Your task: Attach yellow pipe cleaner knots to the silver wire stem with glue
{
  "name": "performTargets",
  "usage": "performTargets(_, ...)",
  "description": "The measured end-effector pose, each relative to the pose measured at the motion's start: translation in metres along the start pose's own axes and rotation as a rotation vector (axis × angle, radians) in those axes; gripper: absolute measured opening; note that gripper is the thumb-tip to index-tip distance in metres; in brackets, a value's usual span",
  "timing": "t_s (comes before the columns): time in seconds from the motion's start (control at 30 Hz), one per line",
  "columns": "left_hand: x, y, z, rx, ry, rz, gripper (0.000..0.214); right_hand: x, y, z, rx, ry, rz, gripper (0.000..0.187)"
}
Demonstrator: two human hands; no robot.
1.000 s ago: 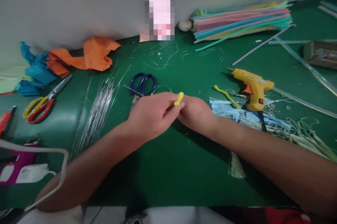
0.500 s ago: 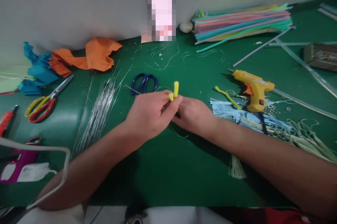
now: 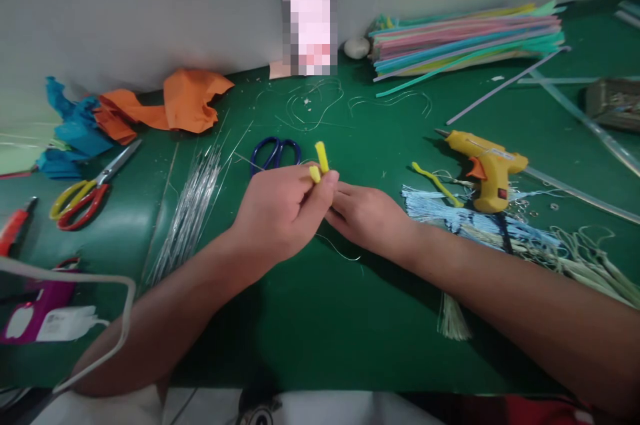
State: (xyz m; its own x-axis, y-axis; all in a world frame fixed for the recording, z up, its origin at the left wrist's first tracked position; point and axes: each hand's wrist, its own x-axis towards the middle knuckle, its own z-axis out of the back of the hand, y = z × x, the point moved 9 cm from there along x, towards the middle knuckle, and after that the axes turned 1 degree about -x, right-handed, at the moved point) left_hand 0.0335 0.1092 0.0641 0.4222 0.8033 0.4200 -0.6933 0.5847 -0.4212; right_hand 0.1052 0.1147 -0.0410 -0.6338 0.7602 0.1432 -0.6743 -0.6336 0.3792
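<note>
Between thumb and fingers of my left hand (image 3: 280, 212) a bent yellow pipe cleaner (image 3: 321, 157) is pinched, its two fuzzy ends poking up above the thumb. My right hand (image 3: 373, 213) meets it from the right, fingers curled together just beneath the left thumb. Whatever the right fingers grip is hidden. A thin loose wire (image 3: 345, 255) curves over the table below the hands. Just behind my left hand lie scissors with dark blue handles (image 3: 277, 152), partly covered by that hand.
Left are a bundle of silvery wires (image 3: 187, 215), red-and-yellow scissors (image 3: 93, 188) and orange crepe paper (image 3: 193, 102). Right are a yellow glue gun (image 3: 487, 165), blue tassels (image 3: 435, 205) and a short yellow pipe cleaner (image 3: 437, 184). Colourful pipe cleaners (image 3: 465, 42) lie behind.
The yellow ends have tipped leftward and moved slightly left with my left hand. My right hand stays close, its fingers now a little lower than the left thumb. The view has shifted slightly.
</note>
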Motion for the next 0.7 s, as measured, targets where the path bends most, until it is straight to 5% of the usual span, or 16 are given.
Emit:
performTargets(0.43, -0.001, -0.004, 0.003, -0.021, -0.02, -0.031, 0.044, 0.0, -0.003, -0.001, 0.021, 0.031, -0.01, 0.028)
performTargets(0.7, 0.002, 0.005, -0.004, 0.019, 0.027, -0.006, 0.044, -0.004, -0.001, 0.01, 0.022, -0.084, -0.005, 0.029)
